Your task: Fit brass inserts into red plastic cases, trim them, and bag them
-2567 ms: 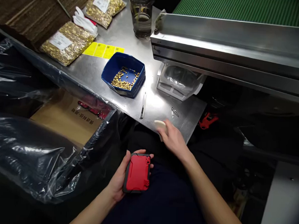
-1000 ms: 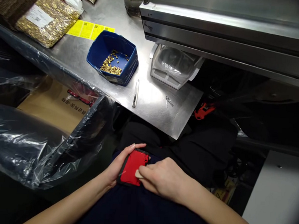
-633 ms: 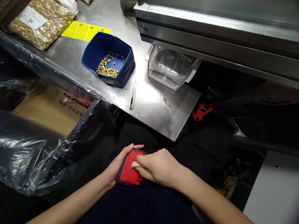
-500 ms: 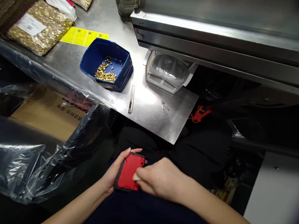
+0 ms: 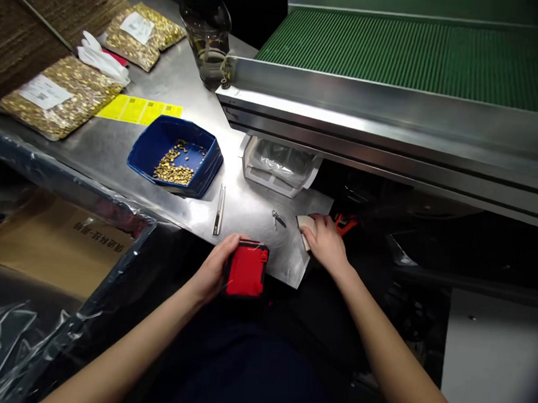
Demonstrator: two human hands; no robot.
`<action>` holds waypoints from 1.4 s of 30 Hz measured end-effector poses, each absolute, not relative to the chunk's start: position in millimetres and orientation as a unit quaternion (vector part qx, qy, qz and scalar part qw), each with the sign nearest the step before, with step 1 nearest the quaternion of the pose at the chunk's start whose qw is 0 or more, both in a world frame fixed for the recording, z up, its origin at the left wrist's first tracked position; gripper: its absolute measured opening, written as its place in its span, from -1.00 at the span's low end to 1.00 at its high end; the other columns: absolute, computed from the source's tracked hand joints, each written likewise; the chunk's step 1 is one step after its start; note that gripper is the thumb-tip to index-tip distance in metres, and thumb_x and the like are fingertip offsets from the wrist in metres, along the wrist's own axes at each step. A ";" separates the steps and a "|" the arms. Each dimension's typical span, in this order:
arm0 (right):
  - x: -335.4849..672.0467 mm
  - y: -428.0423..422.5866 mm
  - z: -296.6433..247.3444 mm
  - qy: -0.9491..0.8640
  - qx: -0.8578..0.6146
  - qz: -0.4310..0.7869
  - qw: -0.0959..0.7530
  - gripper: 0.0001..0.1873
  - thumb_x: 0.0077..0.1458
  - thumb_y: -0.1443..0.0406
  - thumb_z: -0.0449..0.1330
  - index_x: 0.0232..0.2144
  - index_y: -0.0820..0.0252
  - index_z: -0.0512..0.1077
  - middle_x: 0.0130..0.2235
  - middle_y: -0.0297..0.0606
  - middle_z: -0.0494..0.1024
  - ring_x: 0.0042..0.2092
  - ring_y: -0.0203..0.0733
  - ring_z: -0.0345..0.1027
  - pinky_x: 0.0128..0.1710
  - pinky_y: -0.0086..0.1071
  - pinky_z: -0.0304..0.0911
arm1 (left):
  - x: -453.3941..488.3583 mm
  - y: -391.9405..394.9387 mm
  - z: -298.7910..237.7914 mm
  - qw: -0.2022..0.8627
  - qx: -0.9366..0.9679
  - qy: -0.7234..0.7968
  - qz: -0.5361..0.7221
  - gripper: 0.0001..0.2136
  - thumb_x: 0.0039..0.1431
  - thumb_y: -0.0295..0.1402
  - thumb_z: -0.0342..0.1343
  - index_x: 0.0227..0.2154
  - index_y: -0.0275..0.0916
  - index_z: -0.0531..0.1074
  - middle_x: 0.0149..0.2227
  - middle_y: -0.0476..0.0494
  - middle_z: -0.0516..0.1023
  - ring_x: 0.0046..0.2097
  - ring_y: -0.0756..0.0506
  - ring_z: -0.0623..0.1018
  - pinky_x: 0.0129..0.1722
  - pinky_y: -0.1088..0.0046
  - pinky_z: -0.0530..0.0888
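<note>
My left hand (image 5: 218,268) is closed around the edge of a red and black case (image 5: 247,271), held in front of my body by the table's near edge. My right hand (image 5: 325,240) grips a cream-coloured cloth or pad (image 5: 308,229) at the right corner of the metal table; its exact kind I cannot make out. Between the hands lies a small metal piece (image 5: 277,220), too small to name. A utility knife (image 5: 219,210) rests left of it, beside a blue bin (image 5: 207,168) with brass-coloured small parts (image 5: 175,171) inside.
A grey bin (image 5: 272,182) with clear plastic bags sits under the metal frame of a green conveyor (image 5: 394,52). Bags of brass parts (image 5: 62,94), yellow labels (image 5: 138,110) and a dark jar (image 5: 208,36) stand further back. A plastic-lined box (image 5: 46,232) is at left. Orange-handled tool (image 5: 345,224) lies at right.
My right hand has moved from the red case up and right to the table corner, carrying the cream piece. The case has risen slightly in my left hand. The view has tilted up.
</note>
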State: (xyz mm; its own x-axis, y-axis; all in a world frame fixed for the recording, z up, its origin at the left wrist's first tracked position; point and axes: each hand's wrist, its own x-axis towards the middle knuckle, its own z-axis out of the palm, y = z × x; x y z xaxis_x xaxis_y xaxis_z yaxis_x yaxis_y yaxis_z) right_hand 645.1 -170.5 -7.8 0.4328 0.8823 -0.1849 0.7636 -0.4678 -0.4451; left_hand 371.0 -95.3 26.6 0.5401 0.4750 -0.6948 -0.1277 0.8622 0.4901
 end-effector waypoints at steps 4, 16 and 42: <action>659.2 -179.1 -10.7 -0.458 -0.874 0.119 0.108 -0.45 0.40 -0.02 -0.08 0.21 0.17 0.31 0.09 0.06 0.45 0.10 0.10 0.41 -0.03 -0.17 0.36 | 381.3 -78.8 19.5 0.920 0.125 0.351 0.121 -0.61 0.30 -0.01 0.15 -0.06 -0.26 0.46 -0.07 -0.38 0.63 -0.08 -0.34 0.66 -0.06 0.12 0.56; 738.2 -214.0 -51.2 -0.535 -0.828 0.135 -0.095 -0.40 0.29 0.47 -0.10 0.33 0.19 0.29 0.20 0.18 0.40 0.16 0.18 0.26 0.11 0.01 0.16 | 324.2 -159.9 17.4 0.970 -0.021 0.243 0.011 -0.13 0.25 0.10 0.16 0.46 -0.02 -0.15 0.14 -0.52 0.53 0.08 -0.35 0.61 0.07 0.03 0.49; 616.6 -235.5 105.5 -0.675 -0.581 0.411 -0.196 -0.68 0.08 0.01 0.22 -0.43 0.12 0.56 -0.44 -0.25 0.62 -0.40 -0.07 0.52 -0.50 -0.35 0.03 | 351.5 -155.1 72.4 0.482 0.820 0.186 -0.244 0.18 -0.05 -0.46 0.29 0.47 -0.24 -0.46 0.18 -0.42 0.44 0.12 -0.39 0.47 0.15 0.04 0.42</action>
